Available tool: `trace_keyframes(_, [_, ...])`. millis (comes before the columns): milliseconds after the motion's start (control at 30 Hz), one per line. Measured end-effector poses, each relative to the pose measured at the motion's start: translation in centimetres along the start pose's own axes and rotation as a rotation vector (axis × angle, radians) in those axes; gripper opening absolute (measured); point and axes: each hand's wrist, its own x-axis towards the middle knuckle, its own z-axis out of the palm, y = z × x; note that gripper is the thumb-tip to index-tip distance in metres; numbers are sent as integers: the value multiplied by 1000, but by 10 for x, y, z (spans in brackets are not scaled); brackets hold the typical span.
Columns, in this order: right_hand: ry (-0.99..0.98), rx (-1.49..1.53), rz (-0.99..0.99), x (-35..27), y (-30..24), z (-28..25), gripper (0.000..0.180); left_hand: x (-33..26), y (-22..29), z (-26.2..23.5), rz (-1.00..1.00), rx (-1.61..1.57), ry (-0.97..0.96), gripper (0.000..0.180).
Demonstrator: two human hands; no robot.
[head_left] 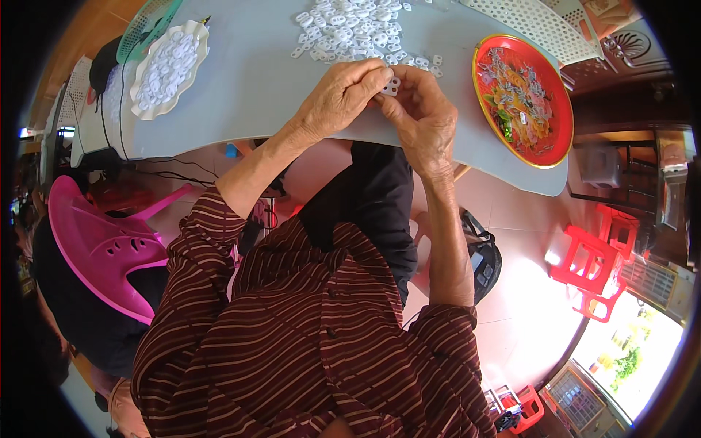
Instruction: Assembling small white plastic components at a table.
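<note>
Head view: left hand and right hand together pinch a small white plastic piece above the tabletop edge, near a white pile and red tray.

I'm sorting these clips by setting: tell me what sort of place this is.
Probably a home room used for piecework: a pale table heaped with small white plastic parts, a patterned red tray, red plastic stools on a tiled floor.

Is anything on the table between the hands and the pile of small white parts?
Nothing visible. The left hand and right hand pinch one small white part at the near edge of the pile; only bare table lies around.
</note>
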Motion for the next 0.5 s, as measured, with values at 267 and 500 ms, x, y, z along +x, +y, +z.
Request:
trace_keyframes(267, [23,-185,-67,-2,-9,-1,19,0,3,1,1,103,-25,34])
trace_keyframes(500, [-16,-202,-69,-1,-10,-5,17,-1,-4,5,9,52,-12,35])
